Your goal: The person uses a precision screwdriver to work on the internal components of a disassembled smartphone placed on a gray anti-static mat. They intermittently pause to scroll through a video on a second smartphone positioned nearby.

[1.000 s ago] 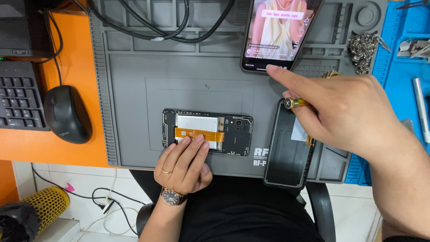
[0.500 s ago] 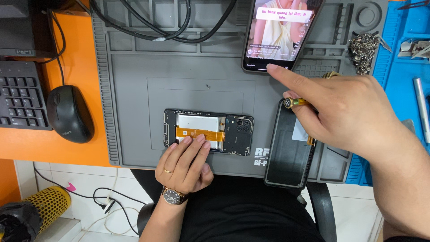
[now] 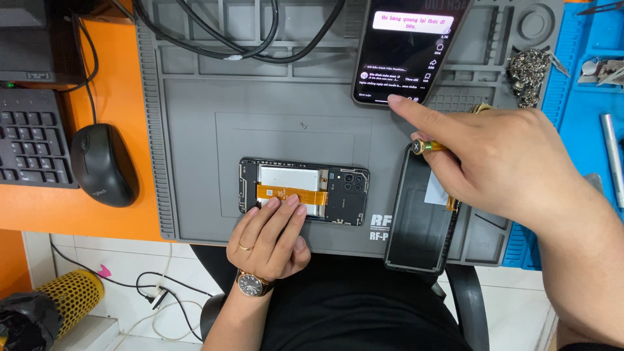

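Note:
An opened phone (image 3: 305, 190) with its back removed lies flat on the grey work mat (image 3: 273, 91), showing a silver battery and an orange flex cable. My left hand (image 3: 270, 237) rests its fingertips on the near edge of it. My right hand (image 3: 500, 166) grips a yellow-handled screwdriver (image 3: 422, 147) in its palm while its index finger reaches out to the bottom edge of a lit phone (image 3: 406, 49) standing at the back of the mat. The removed black back cover (image 3: 422, 221) lies beneath my right hand.
A black mouse (image 3: 104, 166) and keyboard (image 3: 29, 146) sit on the orange desk at left. Black cables (image 3: 240, 32) loop over the mat's far side. A metal chain pile (image 3: 528, 75) and tools (image 3: 601, 71) lie on the blue mat at right.
The lit phone's screen has switched from a bright picture to a dark one. My right index finger stays at its bottom edge. My left hand has barely moved.

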